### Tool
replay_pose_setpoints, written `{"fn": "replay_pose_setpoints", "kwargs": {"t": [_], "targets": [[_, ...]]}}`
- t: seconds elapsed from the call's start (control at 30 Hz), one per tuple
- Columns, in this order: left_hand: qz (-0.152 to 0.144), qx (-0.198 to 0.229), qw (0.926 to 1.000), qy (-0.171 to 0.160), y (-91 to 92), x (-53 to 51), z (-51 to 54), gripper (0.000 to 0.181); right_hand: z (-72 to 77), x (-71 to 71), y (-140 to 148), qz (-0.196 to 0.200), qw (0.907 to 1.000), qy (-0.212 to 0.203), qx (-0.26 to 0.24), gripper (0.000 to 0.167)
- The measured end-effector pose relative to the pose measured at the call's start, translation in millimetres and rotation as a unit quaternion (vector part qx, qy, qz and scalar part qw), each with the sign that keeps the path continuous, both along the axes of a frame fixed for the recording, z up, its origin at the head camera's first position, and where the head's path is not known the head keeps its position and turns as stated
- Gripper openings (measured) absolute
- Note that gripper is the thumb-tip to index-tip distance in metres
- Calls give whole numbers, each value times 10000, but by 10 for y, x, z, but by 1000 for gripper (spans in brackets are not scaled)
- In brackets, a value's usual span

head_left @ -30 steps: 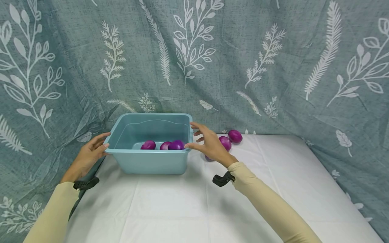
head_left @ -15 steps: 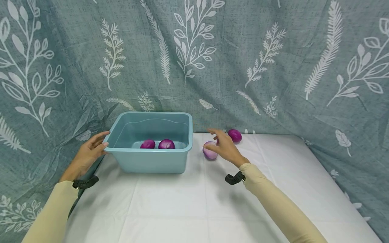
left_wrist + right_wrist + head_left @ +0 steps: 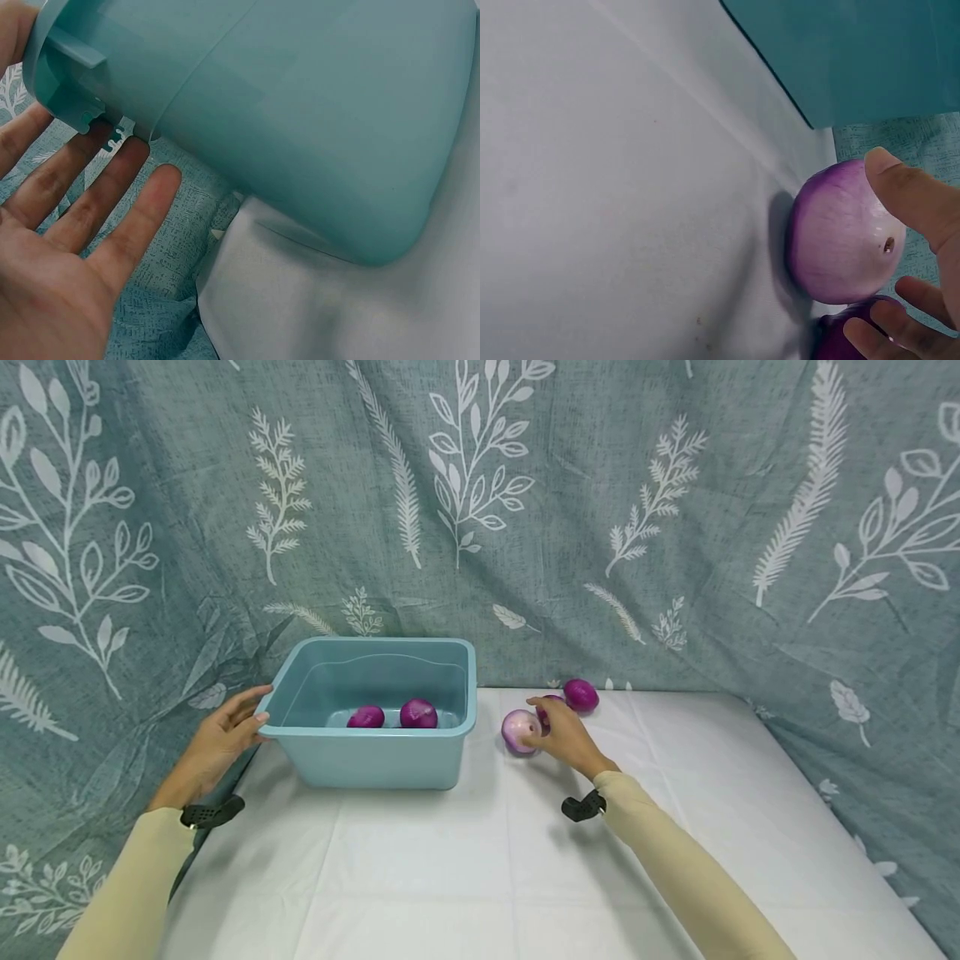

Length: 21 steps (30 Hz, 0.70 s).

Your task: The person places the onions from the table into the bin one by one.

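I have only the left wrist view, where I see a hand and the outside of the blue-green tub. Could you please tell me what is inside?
Observer: In the head view, two purple onions show inside the tub.
Operator: Thank you. And where is the right hand, please?
Observer: The right hand is at a pale purple onion outside the tub, its thumb overlapping it in view; I cannot tell if they touch.

Head view, eight o'clock: the blue bin (image 3: 367, 762) hides the undersides of two onions (image 3: 418, 714) inside. Right wrist view, five o'clock: a darker onion (image 3: 834, 341), partly behind the right hand (image 3: 946, 259), runs off the bottom edge.
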<state>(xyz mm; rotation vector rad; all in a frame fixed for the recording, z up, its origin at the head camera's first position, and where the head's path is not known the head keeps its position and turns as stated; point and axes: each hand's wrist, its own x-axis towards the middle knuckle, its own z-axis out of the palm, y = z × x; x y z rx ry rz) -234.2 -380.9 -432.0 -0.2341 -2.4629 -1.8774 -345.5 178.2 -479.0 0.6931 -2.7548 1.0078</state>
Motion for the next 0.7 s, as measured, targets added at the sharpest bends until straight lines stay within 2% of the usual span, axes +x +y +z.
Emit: {"fn": "replay_pose_setpoints", "kwargs": {"t": [0.13,0.33,0.7], "targets": [[-11,-8,10000,-2,-2,1,5,63,-46,-13,-11,-13,10000,68,63,73],[-41,75,10000,-13,-3,7,-2,63,-97,-5,-34,-113,9996,-59,242,79],[-78,167,9998,-25,5,11,10,62,-145,10,-85,-236,9996,-7,181,75]]}}
